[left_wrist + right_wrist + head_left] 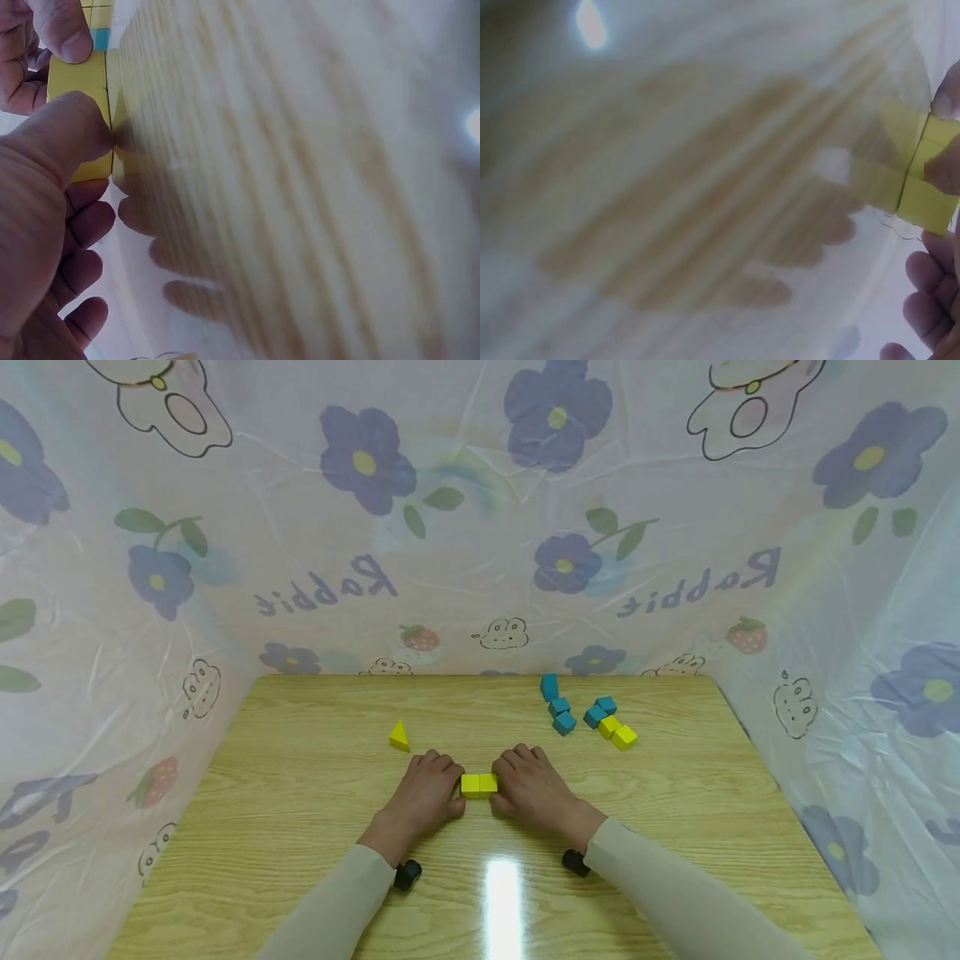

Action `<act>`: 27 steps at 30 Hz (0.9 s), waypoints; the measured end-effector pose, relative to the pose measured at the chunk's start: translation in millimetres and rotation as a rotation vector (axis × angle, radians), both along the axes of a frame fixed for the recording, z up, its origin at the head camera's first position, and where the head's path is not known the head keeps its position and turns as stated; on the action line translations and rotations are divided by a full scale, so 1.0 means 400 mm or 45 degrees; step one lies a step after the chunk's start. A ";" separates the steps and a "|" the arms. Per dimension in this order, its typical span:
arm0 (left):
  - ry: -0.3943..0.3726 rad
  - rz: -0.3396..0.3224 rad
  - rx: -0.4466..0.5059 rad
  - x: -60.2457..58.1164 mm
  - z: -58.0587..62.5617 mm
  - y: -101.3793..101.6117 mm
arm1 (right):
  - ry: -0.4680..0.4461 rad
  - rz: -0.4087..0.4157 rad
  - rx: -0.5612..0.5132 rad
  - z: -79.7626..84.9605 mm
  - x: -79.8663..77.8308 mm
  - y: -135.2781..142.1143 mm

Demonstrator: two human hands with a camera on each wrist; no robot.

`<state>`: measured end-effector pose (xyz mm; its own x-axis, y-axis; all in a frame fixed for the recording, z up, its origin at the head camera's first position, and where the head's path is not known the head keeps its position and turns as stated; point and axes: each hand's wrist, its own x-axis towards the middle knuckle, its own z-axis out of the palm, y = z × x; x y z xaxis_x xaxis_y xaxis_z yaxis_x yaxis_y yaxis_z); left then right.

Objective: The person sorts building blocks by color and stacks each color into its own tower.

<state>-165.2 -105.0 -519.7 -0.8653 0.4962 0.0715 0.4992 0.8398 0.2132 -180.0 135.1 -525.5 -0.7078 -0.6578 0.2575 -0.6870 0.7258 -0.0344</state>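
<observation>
Two yellow blocks stand side by side and touch on the table, midway between my hands. My left hand (426,793) pinches the left yellow block (470,786) by its side, thumb nearer me and fingers beyond. My right hand (536,792) pinches the right yellow block (488,785) from the other side. In the left wrist view, the left thumb lies against a yellow face (78,79), with the other hand's fingertips (75,46) close by. The right wrist view catches yellow faces (928,204) at its right edge, partly covered by fingers.
A yellow triangular block (400,737) lies beyond my left hand. Farther right, a bent row of blue blocks (559,707) sits near the back, beside a cluster of blue blocks (596,717) and yellow blocks (623,737). Patterned sheeting (450,568) walls the table's back and sides.
</observation>
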 end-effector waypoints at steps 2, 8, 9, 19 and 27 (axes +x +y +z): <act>-0.001 0.002 0.001 -0.001 0.000 -0.001 | -0.007 -0.007 0.004 0.002 0.000 -0.001; 0.009 0.005 0.005 -0.001 -0.005 -0.002 | -0.001 -0.021 -0.020 0.018 -0.006 0.016; 0.009 0.004 0.006 0.000 -0.005 -0.002 | 0.008 -0.032 -0.040 0.025 -0.011 0.027; 0.010 0.003 0.000 0.004 -0.013 -0.002 | 0.146 -0.382 -0.184 0.055 -0.078 0.235; 0.014 -0.001 0.000 0.003 -0.010 -0.003 | -0.032 -0.667 -0.078 0.058 -0.096 0.386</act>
<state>-164.0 -106.2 -523.8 -0.8638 0.4972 0.0810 0.5025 0.8393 0.2076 -218.5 289.3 -502.2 -0.9441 -0.1989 0.2628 -0.2314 0.9678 -0.0991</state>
